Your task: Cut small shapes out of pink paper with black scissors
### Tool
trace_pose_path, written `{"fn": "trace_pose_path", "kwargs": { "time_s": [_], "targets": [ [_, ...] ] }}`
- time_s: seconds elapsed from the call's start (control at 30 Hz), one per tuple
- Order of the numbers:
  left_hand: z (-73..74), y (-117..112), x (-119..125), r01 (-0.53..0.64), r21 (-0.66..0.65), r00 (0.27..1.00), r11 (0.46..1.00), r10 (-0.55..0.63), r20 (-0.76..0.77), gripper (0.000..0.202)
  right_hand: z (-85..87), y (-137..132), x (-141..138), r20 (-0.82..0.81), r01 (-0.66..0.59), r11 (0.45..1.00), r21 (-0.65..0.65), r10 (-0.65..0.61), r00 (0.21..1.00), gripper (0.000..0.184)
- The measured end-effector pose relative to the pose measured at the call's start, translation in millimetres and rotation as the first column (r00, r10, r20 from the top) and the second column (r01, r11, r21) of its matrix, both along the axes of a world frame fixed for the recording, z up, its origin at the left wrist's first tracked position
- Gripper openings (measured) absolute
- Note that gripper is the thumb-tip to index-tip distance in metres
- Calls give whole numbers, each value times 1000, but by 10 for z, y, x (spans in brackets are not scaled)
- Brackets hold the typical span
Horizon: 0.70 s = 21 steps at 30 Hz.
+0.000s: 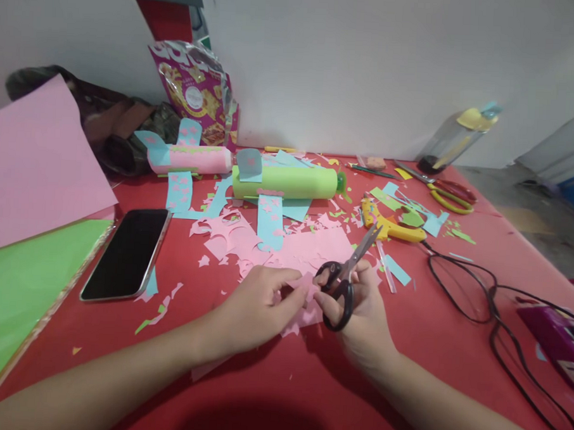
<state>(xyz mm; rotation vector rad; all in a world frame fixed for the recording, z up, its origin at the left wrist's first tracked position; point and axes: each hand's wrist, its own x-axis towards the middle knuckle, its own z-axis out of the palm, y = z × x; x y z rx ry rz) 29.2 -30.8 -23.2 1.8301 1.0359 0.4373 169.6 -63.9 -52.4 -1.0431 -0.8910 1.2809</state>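
Note:
My right hand point(366, 313) grips black-handled scissors point(348, 271), fingers through the loops and blades pointing up and to the right. My left hand point(257, 305) is closed in a pinch on a small piece of pink paper point(307, 289) held between both hands, just above the red table point(242, 378). More cut pink paper point(290, 243) lies flat beyond the hands, with scraps scattered around.
A phone point(126, 252) lies left, beside pink point(32, 159) and green point(22, 279) sheets. Green point(286, 182) and pink point(197, 159) paper rolls, a snack bag point(197, 94), a yellow glue gun point(386, 225) with black cable point(478, 293), red-yellow scissors point(452, 194) and a bottle point(454, 137) stand behind.

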Motion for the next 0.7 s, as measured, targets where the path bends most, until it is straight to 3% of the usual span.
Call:
{"fn": "trace_pose_path", "kwargs": {
  "time_s": [0.7],
  "targets": [
    [-31,-54,52,-77,-61,988,995,85,127,30,24,-21,-10,89,41,998,54,-46,995,34]
  ]
}}
